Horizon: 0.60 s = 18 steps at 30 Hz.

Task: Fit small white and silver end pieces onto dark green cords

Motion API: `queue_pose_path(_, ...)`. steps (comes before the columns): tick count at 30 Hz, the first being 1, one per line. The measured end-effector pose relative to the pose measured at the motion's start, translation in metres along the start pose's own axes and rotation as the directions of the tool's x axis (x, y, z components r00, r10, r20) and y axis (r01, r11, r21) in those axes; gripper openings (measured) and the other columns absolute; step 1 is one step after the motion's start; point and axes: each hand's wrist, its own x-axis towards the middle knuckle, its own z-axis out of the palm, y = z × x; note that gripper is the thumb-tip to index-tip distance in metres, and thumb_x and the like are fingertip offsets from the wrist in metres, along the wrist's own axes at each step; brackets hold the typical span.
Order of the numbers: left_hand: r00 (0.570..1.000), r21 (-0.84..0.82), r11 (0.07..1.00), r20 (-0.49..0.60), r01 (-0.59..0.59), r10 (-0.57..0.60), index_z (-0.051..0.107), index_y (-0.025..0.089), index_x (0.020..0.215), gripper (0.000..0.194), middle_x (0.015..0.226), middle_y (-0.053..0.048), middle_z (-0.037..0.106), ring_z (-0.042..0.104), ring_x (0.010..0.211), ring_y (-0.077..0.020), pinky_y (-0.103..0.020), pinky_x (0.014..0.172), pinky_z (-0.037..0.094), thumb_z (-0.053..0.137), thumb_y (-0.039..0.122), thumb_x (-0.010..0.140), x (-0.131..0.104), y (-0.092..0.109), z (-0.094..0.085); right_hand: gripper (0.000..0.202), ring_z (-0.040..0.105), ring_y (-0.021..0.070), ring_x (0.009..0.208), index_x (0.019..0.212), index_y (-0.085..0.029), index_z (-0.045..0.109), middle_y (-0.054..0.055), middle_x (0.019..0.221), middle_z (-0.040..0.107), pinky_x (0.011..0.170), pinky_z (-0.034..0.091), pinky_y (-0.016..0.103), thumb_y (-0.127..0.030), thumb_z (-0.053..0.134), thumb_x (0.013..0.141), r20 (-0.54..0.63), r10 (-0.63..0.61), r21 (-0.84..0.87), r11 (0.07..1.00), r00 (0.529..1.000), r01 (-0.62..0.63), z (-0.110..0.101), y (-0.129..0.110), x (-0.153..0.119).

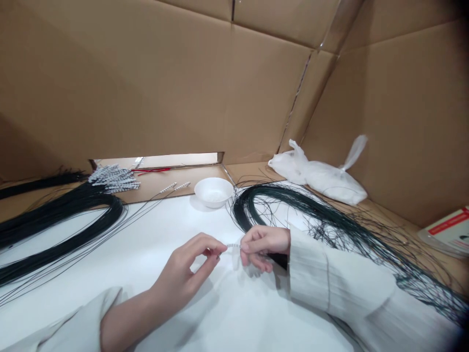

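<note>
A short strand of small pale beads with dark gaps stretches between my two hands, just above the white tabletop. At its left end my left hand pinches with thumb and forefinger, and a small dark tip shows under the fingertips. My right hand grips the other end between thumb and forefinger, its remaining fingers loosely curled. Behind my right hand lies a coil of dark green wires. The white bowl stands beyond the hands; its contents cannot be made out.
To the left, dark wire bundles lie looped, with a cluster of beaded ends. Two beaded wire tips rest beside the bowl. A tied white plastic bag and a red-striped package sit right. Cardboard walls surround the table.
</note>
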Motion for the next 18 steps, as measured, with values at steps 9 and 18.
queue_pose_path(9,0.998,-0.084,0.996,0.060,0.041,-0.036,0.062,0.019,0.084,0.011,0.078,-0.002,0.062,0.055,0.073,-0.0110,-0.021,0.068,0.042,0.051,0.018,0.083,0.002,-0.005,-0.003,0.033,0.054,0.0086,0.035,0.075,-0.003,0.062,0.003,0.047,0.060,0.033,0.042,0.015,-0.035,0.057,0.078,0.092,-0.010,0.015,1.000,0.996,0.008,-0.007,0.006,0.005)
queue_pose_path(18,0.852,-0.606,0.598,0.378,0.524,-0.362,0.053,0.014,0.077,0.017,0.069,-0.003,0.062,0.056,0.057,-0.0105,-0.024,0.057,0.042,0.062,0.028,0.075,0.012,-0.016,0.002,0.032,0.055,0.0089,0.036,0.076,-0.002,0.062,0.005,0.049,0.061,0.033,0.042,0.014,-0.033,0.056,0.080,0.107,-0.053,0.084,0.995,0.993,0.044,-0.009,0.008,0.006)
